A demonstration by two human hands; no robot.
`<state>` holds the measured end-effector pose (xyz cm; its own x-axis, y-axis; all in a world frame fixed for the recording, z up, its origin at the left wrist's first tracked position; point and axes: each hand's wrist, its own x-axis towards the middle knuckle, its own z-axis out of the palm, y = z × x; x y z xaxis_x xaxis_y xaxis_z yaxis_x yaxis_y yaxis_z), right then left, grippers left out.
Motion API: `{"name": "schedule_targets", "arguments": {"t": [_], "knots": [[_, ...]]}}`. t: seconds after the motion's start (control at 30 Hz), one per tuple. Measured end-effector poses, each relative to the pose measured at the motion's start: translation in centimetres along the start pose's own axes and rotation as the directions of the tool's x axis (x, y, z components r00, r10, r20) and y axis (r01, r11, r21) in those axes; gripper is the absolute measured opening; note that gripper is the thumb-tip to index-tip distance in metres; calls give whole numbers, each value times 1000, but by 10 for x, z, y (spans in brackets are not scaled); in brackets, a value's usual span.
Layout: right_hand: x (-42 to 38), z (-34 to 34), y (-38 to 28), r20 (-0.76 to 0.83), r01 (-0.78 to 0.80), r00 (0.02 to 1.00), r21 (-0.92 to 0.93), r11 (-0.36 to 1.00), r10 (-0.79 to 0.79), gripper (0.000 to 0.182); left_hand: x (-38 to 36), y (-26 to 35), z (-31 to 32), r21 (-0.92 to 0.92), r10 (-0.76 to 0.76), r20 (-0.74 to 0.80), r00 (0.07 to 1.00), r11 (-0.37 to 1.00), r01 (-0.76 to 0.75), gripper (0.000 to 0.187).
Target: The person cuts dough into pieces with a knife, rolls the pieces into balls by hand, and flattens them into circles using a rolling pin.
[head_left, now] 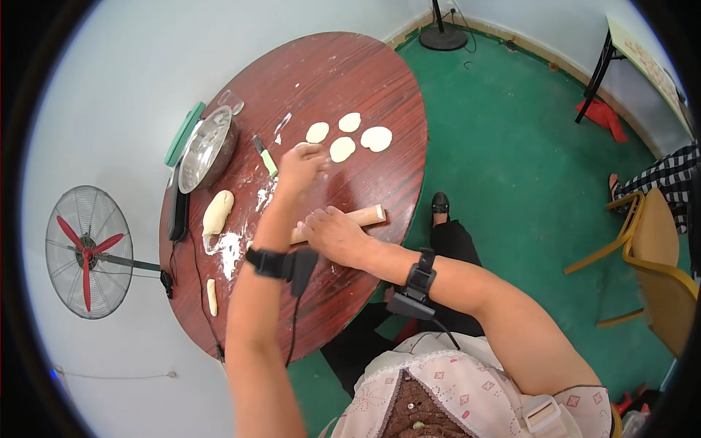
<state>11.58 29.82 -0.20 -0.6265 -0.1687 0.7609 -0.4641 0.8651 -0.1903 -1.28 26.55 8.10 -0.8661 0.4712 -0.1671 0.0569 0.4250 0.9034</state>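
My left hand (303,169) hovers over the table beside the flattened dough rounds, its fingers partly spread and a little blurred. A dough round at its upper edge is mostly hidden by it. Nearby lie several pale rounds, among them one dough round (342,149) just right of my fingers and a larger dough round (376,139). My right hand (334,235) lies over a wooden rolling pin (367,215), gripping it near the middle. The pin's right end sticks out past my hand; part of its left side is behind my left forearm.
On the round wooden table (328,73) are a metal bowl (208,150), a green-handled knife (266,157), a dough lump (217,213), a dough strip (212,297) and scattered flour. A fan (89,252) stands left. Chairs (657,255) and another person's checked clothing (668,175) are right.
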Motion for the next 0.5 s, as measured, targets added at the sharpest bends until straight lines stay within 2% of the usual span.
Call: {"name": "schedule_targets", "arguments": {"t": [0.03,0.1,0.13,0.17,0.23,0.3,0.33,0.37,0.43,0.47,0.5], "knots": [[1,0,-1,30,-15,999,-2,1000,15,14,-16,5,-19,22,21,15,1000,1000,-21,35],[3,-4,1,94,-19,995,6,1000,19,12,-49,11,-62,182,-10,18,1000,983,7,33],[5,-4,2,128,-48,991,60,997,40,11,-59,0,-86,78,8,-50,999,997,-4,34],[5,-5,2,105,-60,993,69,996,53,11,-73,-9,-114,249,51,-154,987,968,-11,31],[5,-4,3,115,-42,993,114,993,29,14,-98,-40,-190,648,132,-267,955,758,77,30],[6,-7,3,142,-48,989,64,997,39,27,-134,-83,-254,657,166,-534,829,699,284,33],[6,-9,1,168,-36,985,59,998,26,32,-163,-98,-278,666,190,-584,789,668,332,37],[8,-9,2,192,-29,981,36,999,21,37,-189,-113,-298,674,163,-635,755,595,438,41],[11,-4,4,197,1,980,15,1000,-4,39,-219,-134,-318,622,0,-729,685,418,662,46],[12,-4,4,198,14,980,1,1000,-14,38,-231,-144,-316,595,-11,-751,660,422,684,51],[13,-6,3,203,20,979,-20,1000,-15,38,-236,-154,-316,598,6,-733,680,481,641,52]]}}
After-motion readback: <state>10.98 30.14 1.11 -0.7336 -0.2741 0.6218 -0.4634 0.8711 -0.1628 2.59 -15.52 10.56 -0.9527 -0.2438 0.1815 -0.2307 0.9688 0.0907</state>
